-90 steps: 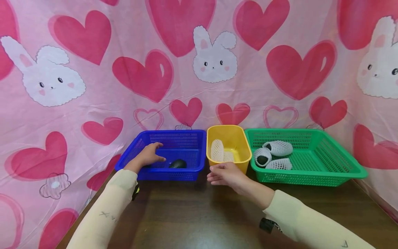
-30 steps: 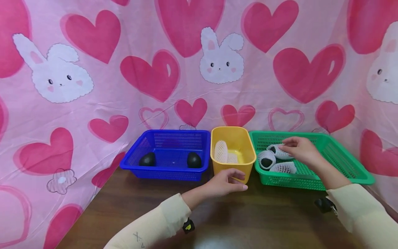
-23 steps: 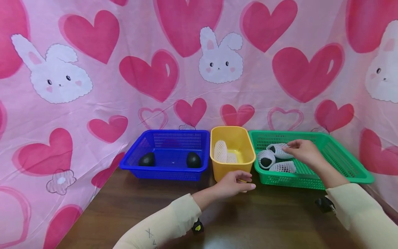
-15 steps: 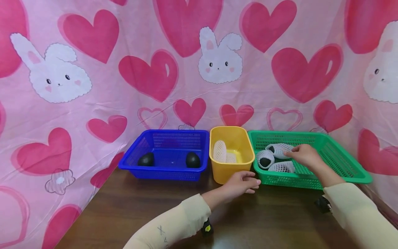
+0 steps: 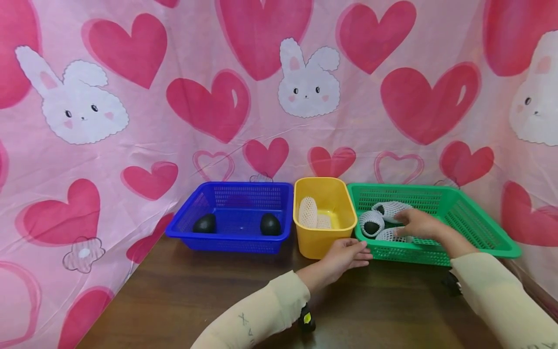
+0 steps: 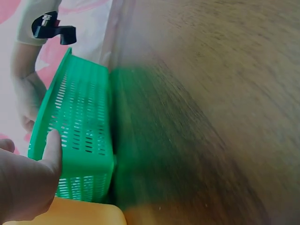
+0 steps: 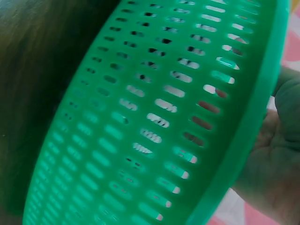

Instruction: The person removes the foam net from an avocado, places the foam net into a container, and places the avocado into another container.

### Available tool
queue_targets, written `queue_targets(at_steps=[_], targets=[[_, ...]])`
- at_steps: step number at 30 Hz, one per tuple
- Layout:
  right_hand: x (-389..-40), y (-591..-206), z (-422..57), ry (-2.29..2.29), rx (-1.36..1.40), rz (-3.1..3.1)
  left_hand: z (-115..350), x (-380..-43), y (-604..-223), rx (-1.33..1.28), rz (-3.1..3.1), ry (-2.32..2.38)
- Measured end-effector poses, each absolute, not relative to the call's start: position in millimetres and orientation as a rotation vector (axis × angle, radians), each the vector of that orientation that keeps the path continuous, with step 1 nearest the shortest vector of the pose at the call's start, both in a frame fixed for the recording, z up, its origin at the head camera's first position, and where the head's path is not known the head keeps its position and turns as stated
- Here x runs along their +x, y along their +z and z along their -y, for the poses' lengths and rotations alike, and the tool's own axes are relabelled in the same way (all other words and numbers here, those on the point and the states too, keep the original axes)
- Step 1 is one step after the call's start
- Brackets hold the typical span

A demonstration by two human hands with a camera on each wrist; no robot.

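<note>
In the head view my right hand [image 5: 420,226] reaches into the green basket [image 5: 475,245], thumb and fingers spread above the front foam net sleeve [image 5: 389,234]. Beside it lie two dark avocados in white foam nets, the left netted avocado [image 5: 372,224] and the back netted avocado [image 5: 391,210]. Whether the front sleeve holds fruit is hidden. In the right wrist view the basket wall covers the right fingertips. My left hand [image 5: 342,257] has its fingers extended at the green basket's front left corner; the left wrist view shows a finger [image 6: 53,150] against the basket's outer wall.
A yellow bin [image 5: 324,237] between the baskets holds loose white foam nets [image 5: 308,212]. At the left, a blue basket [image 5: 237,242] contains two bare avocados, the left avocado [image 5: 205,223] and the right avocado [image 5: 271,224]. All stand on a brown wooden table [image 5: 183,286] before a pink cloth.
My left hand has left the blue basket and moved right to the green basket's corner. My right hand has moved into the green basket, lately shifting from the back netted avocado toward the front sleeve.
</note>
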State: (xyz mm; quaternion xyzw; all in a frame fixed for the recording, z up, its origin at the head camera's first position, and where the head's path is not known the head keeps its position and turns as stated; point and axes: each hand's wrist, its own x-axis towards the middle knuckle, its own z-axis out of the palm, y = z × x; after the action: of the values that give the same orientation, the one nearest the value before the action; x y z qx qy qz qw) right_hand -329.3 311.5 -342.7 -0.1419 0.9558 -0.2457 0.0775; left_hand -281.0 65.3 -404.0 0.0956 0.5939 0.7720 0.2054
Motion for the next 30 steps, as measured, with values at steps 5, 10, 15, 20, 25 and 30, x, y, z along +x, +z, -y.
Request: queue_targets(at_steps=[5,10,15,20,25,30], targets=[[-333,-352,-312,-0.733,-0.529,-2.822,-71,-283,-406,0.235,-1.604,2.19],[-336,-355,-315,-0.749,-0.596,-2.733,-77,-284,-406,0.214,-1.585,2.215],[-339,-359,-317,-0.687,-0.605,-2.69,-82,-285,-407,0.205,-1.572,2.221],[-341,-362,-315,-0.631,-0.579,-2.703,-83,-285,-408,0.19,-1.586,2.214],[-343,-361,-311,-0.551,-0.528,-2.712,-85,-284,-406,0.179,-1.583,2.215],[-346,-360,-307,-0.497,-0.5,-2.701,-85,-285,-406,0.168,-1.584,2.215]])
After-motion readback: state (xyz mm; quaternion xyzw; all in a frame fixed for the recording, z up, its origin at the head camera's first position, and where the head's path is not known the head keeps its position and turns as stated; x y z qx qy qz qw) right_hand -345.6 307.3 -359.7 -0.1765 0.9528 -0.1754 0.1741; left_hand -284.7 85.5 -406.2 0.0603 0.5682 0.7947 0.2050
